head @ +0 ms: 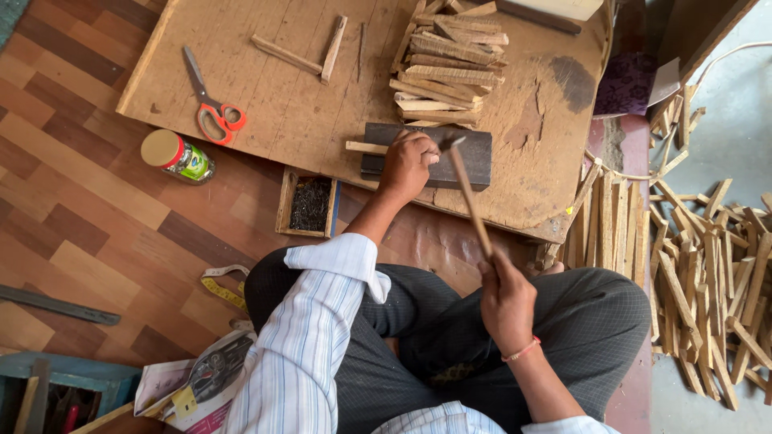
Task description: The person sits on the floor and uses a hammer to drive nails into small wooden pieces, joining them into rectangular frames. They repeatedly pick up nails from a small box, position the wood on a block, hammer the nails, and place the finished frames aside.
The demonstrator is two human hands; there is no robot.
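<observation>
My left hand presses a thin wooden strip onto a dark metal block on a low wooden board; the fingers are curled over the spot, and what they pinch is hidden. My right hand grips the wooden handle of a small hammer, whose head hovers just right of my left fingers. A stack of cut wooden strips lies just beyond the block.
Red-handled scissors and two loose strips lie on the board. A small box of dark nails, a green jar and a tape measure sit on the floor. A heap of wooden sticks fills the right side.
</observation>
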